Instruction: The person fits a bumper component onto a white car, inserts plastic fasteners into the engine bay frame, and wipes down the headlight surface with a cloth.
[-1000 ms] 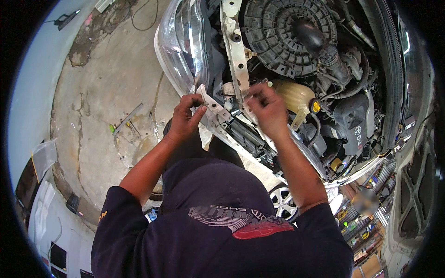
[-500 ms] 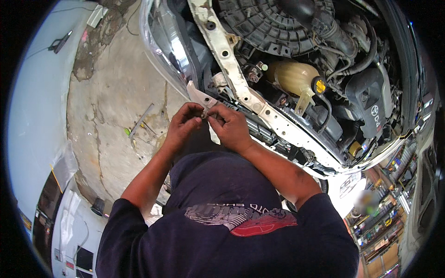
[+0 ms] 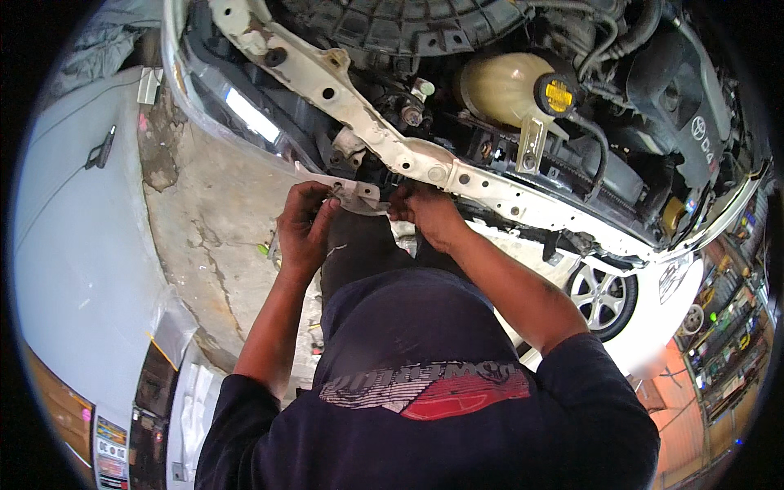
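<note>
Cracked floor (image 3: 200, 229) spreads below the headlight (image 3: 251, 116); the white crossbar (image 3: 420, 163) slants down rightward past the reservoir (image 3: 494, 90), its edge just above the right hand, with a wheel (image 3: 603, 299) well apart. The pale tab (image 3: 357, 188) lies between the hands, its left end in the left grip. The left hand (image 3: 304, 220) points up, thumb and fingers pinched on that end; the right hand (image 3: 429, 214) angles inward, fingers curled near the tab's right end, any hold unclear.
</note>
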Motion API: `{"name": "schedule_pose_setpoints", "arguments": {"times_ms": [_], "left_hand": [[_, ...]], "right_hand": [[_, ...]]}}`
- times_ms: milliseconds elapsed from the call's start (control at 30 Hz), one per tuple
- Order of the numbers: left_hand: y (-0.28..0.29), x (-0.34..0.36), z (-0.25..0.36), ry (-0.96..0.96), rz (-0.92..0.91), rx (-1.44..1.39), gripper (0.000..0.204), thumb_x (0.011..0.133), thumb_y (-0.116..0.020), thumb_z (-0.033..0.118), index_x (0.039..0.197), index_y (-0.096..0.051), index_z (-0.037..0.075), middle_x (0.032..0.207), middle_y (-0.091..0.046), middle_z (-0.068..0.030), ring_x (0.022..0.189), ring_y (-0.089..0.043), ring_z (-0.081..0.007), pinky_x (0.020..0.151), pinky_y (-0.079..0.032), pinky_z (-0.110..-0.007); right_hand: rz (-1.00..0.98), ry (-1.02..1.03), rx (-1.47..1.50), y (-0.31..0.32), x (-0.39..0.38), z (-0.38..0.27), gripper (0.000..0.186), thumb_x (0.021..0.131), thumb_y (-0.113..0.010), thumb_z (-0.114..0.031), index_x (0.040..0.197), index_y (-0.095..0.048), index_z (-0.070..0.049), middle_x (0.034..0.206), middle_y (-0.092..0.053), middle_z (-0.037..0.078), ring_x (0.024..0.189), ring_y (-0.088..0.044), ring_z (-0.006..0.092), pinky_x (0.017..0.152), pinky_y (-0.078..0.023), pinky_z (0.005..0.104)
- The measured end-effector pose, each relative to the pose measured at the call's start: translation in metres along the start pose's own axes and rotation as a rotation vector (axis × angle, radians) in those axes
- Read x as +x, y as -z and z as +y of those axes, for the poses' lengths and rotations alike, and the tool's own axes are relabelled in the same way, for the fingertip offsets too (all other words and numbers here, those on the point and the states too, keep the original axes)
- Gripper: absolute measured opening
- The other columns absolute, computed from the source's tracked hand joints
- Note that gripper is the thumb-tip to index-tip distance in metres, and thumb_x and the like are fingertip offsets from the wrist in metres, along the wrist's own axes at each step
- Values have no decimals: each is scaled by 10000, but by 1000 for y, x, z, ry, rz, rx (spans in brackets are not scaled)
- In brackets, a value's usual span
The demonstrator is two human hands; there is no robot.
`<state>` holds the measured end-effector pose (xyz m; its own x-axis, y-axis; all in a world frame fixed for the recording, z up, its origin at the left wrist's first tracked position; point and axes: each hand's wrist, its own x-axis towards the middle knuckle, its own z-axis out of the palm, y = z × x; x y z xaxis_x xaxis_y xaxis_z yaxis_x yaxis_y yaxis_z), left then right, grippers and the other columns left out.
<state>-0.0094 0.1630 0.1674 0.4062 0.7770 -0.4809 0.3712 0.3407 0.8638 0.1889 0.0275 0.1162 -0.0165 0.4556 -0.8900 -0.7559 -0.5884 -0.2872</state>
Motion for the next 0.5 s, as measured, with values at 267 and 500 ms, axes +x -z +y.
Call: {"name": "schedule_pose_setpoints", "arguments": {"times_ms": [267,500], "left_hand": [[-1,8,-18,-66,16,90,199,934,-723,16,1105,-622,34,1011,-650,-52,905,-598,-107,809,-484,-260],[-1,15,-10,-33,-37,134,195,928,-719,-2,1091,-614,21,1018,-629,-47,913,-581,-108,819,-472,-260]], "right_hand": [[-104,116,67,-9,40,20,215,1033,-594,-110,1228,-627,-27,1055,-695,97,918,-679,195,763,-574,356],[-113,537,-277,7,99,53,236,1064,-556,-238,1221,-647,-86,1096,-667,38,984,-626,159,846,-521,338]]}}
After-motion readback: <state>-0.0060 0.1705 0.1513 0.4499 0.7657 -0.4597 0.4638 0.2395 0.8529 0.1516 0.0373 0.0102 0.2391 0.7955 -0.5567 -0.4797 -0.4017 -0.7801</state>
